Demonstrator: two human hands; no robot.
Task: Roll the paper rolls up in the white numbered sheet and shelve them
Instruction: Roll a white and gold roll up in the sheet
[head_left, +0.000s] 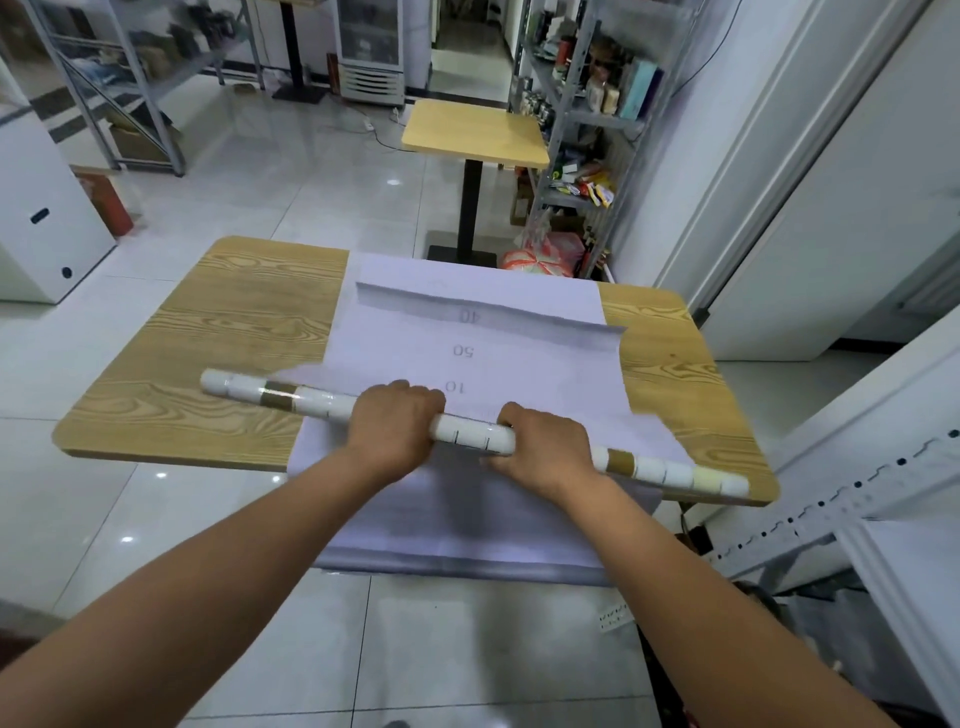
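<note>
Wood-grain table top (234, 338) is noted at the centre of the view, with a white numbered sheet (405, 332) spread across its middle. The far end of the sheet is seen folded into a raised crease, and its near end is draped over the table's near edge. The figures 40, 50 and 10 are read on the sheet, upside down from the camera. A row of paper rolls (470, 435), mostly white with some brown and cream, is set end to end as one long bar, seemingly bound in clear film, and is placed diagonally across the sheet. Both its ends reach past the sheet over bare wood. The bar is gripped from above near its middle by the left hand (395, 423) and the right hand (545, 449), each with fingers curled over the rolls. Whether the bar is resting on the sheet or lifted clear cannot be told. A smaller table (475, 132) and metal shelving (566, 122) are recorded beyond.
</note>
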